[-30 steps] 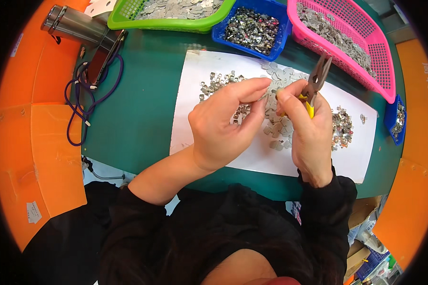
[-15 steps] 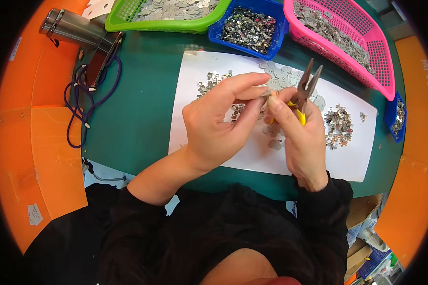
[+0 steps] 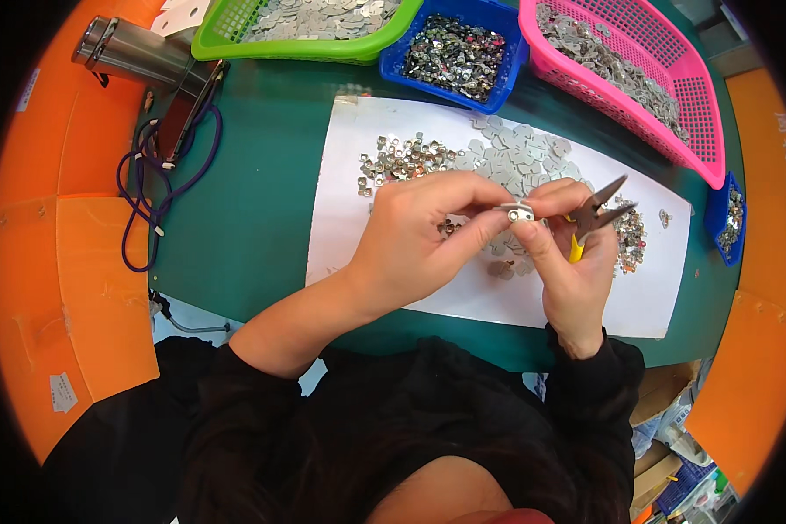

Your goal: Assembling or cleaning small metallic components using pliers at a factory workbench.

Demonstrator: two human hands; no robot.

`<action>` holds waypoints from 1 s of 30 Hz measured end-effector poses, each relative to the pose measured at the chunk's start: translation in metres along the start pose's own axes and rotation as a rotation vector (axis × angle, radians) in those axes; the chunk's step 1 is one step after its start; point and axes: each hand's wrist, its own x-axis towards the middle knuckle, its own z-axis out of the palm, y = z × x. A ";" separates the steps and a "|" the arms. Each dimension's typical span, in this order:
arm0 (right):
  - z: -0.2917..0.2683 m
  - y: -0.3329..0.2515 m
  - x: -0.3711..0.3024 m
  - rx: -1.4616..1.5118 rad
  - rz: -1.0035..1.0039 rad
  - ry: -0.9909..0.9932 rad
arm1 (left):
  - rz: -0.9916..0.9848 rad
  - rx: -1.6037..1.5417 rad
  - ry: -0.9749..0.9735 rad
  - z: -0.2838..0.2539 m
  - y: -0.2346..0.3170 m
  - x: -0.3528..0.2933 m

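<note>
Over the white sheet, my left hand pinches a small shiny metal piece between thumb and fingertips. The thumb and forefinger of my right hand press on the same piece from the other side. Tucked in that right hand are needle-nose pliers with yellow handles, their jaws apart and pointing up to the right. Beneath the hands lie flat grey metal plates. Small bent metal clips are heaped to the left, and another heap of small metal parts lies right of the pliers.
Along the far edge stand a green basket of flat plates, a blue tray of small parts and a pink basket of grey pieces. A small blue tray sits far right. At left are a steel cylinder and purple cord.
Both hands have moved slightly down and right. The pliers have swung to point more to the right, and the small metal piece now shows between the fingertips.
</note>
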 end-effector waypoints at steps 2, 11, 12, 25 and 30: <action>-0.003 0.004 -0.001 -0.145 -0.184 0.012 | 0.087 0.159 -0.055 -0.001 0.002 0.001; -0.007 0.006 -0.002 -0.397 -0.389 0.083 | -0.388 -0.500 -0.126 0.000 0.004 -0.003; -0.007 0.005 -0.002 -0.417 -0.393 0.097 | -0.451 -0.563 -0.180 -0.003 0.003 -0.002; -0.014 0.003 -0.002 -0.386 -0.284 -0.095 | -0.694 -0.650 -0.281 -0.011 0.004 0.004; -0.010 -0.004 -0.002 -0.532 -0.295 -0.036 | -0.599 -0.538 -0.231 -0.007 0.003 0.001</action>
